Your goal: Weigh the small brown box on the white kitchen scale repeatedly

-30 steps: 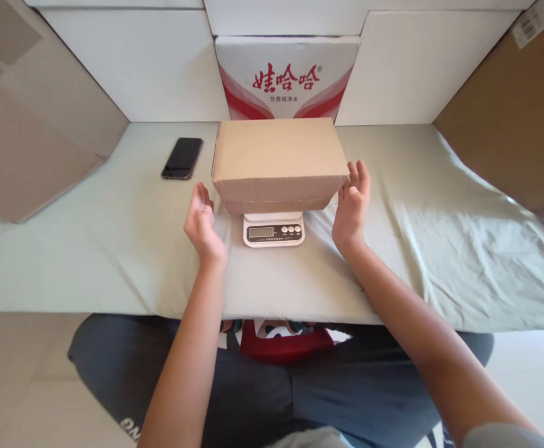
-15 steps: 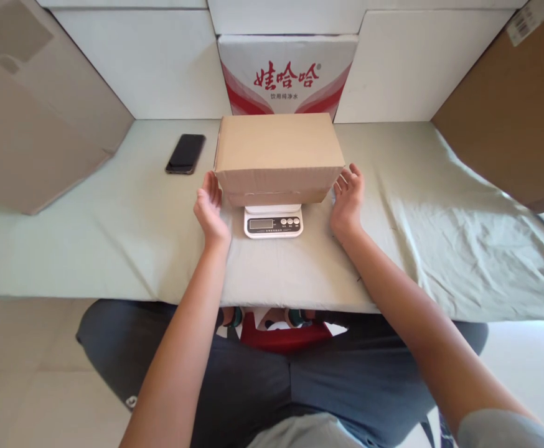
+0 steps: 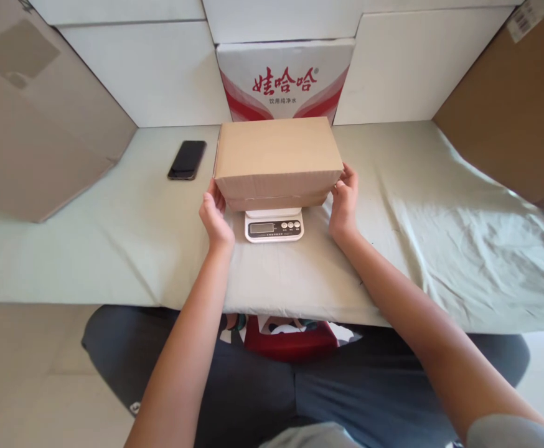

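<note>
A closed brown cardboard box rests on a small white kitchen scale, overhanging it at both sides. Only the scale's front, with a grey display and several round buttons, shows below the box. At the box's left front corner, my left hand has its fingers against the side, partly hidden behind the edge. My right hand holds the opposite side, its fingers curled at the right front corner. Between them the two hands grip the box.
A black phone lies left of the box on the pale green cloth. Big cardboard cartons stand at the left and right. Behind are stacked white boxes and a white-and-red carton with Chinese lettering.
Both hands have closed inward from beside the box onto its sides. The whole view has shifted slightly downward; box and scale keep their places on the cloth.
</note>
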The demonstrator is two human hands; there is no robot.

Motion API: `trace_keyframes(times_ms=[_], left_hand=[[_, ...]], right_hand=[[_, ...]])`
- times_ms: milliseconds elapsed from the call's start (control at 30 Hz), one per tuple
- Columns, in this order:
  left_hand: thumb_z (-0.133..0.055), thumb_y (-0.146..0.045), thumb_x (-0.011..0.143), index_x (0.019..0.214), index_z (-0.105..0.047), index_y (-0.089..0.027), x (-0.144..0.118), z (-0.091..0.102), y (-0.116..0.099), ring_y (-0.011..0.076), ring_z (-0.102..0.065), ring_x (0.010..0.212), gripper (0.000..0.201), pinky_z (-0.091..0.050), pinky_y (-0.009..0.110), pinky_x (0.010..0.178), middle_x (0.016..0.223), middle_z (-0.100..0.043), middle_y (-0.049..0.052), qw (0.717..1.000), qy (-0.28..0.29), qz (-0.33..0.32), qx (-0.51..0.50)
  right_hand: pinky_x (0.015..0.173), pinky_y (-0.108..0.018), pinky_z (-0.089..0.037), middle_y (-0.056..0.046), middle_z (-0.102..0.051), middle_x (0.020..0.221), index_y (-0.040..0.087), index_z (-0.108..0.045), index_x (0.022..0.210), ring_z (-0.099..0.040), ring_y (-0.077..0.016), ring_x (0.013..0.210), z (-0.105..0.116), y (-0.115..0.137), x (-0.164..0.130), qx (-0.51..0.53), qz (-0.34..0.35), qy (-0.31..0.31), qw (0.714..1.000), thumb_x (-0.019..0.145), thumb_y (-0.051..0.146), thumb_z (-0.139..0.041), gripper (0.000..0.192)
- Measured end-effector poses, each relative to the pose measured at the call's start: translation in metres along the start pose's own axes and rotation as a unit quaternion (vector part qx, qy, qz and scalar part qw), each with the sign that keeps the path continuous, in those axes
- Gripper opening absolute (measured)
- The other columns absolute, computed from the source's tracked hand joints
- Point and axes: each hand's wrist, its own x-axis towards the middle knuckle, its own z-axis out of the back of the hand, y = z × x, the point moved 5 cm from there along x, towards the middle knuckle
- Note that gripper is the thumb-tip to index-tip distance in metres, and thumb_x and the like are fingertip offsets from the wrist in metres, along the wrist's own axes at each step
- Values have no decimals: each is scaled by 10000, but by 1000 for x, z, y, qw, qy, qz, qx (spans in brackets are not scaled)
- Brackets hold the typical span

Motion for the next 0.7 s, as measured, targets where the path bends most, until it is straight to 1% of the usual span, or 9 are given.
trace_keyframes(times_ms=[100,233,333,500,700], left_hand=[[-482,-888,854,1420,-679,-181,1,0,-1,343,-533,1533,926,-436,464,1262,1595,-605,181,1000,1,-4,1],[-477,-897,846,1427,-670,-177,3,0,0,344,-547,1519,945,-450,456,1245,1574,-619,188,1000,2,-4,7],[-459,-898,855,1450,-652,-180,2,-1,0,348,-547,1517,952,-461,462,1233,1569,-621,189,1000,5,3,14],[-442,-880,886,1476,-639,-194,0,-2,0,336,-540,1526,926,-458,446,1236,1582,-615,173,1000,8,10,17],[-413,-907,883,1494,-625,-187,4,-1,6,317,-547,1524,968,-463,410,1234,1589,-613,177,1000,2,22,21]], right_hand=[[1248,-559,-436,-25,-620,1407,362,-571,1306,-585,-280,1396,-3,1,-2,6,1,7,1000,846,577,-612,510],[1242,-565,-424,-50,-624,1378,330,-542,1292,-617,-276,1340,-1,6,0,36,-16,-18,999,826,671,-567,578],[1242,-562,-411,-59,-626,1357,317,-538,1274,-617,-275,1332,3,8,3,39,-22,-38,998,809,726,-544,619],[1208,-545,-447,-43,-648,1322,331,-555,1251,-635,-262,1309,5,5,6,23,-22,-39,999,827,729,-538,582],[1152,-498,-483,-35,-656,1310,337,-570,1244,-649,-249,1272,7,5,6,18,-17,-38,999,840,749,-524,579]])
